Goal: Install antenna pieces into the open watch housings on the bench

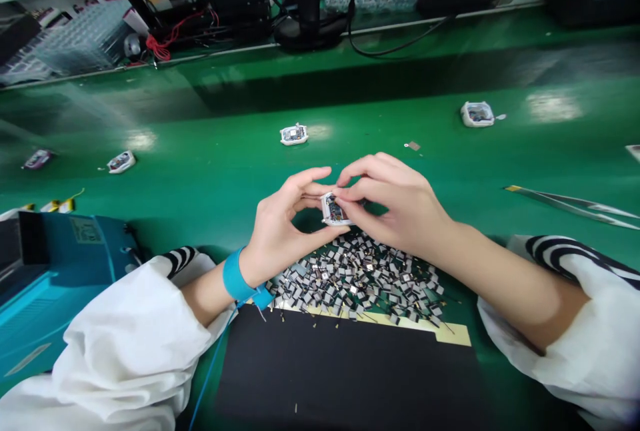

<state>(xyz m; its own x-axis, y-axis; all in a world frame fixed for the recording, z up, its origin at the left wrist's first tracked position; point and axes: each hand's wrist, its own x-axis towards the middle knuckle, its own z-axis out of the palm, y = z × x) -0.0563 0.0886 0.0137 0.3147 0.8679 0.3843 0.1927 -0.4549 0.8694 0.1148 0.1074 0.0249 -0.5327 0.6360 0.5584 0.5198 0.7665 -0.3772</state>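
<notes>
A white watch case (331,210) with an exposed circuit board is held between the thumb and fingers of my left hand (280,221), which wears a blue wrist strap (234,276). From the other side, my right hand (393,198) reaches over the case. Its thumb and fingertips are pinched together at the upper part of the board and cover the case's right side; anything between them is hidden. Just below both hands lies a pile of small grey-and-black parts with thin leads (360,278).
More open watch cases stand along the green bench: a middle one (294,134), a right one (477,114), a left one (121,162). Tweezers (575,204) lie right. A blue machine (75,271) stands left, a black mat (340,371) in front, a monitor stand (310,24) behind.
</notes>
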